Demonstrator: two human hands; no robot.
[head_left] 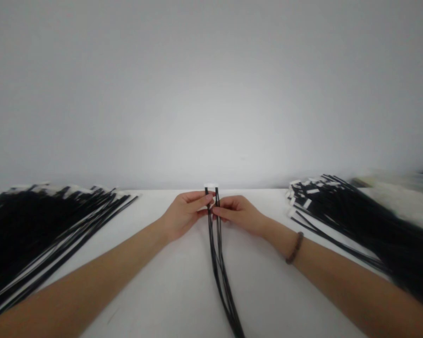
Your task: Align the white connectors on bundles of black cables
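Observation:
Between my two hands hangs a black cable harness [215,256] with a small white connector [211,185] at its top end. Its wires run in two strands from the connector down toward the bottom edge of the view. My left hand [187,212] pinches the left strand just below the connector. My right hand [238,213] is closed on the right strand at nearly the same height, with a dark bead bracelet on that wrist. Both sets of fingertips almost meet, and the finest detail there is blurred.
A large pile of black cables with white connectors [31,234] lies on the left of the white table [162,291]. Another such pile [356,220] lies on the right, beside a blurred heap of clear plastic [402,192]. A pale wall [211,94] rises behind.

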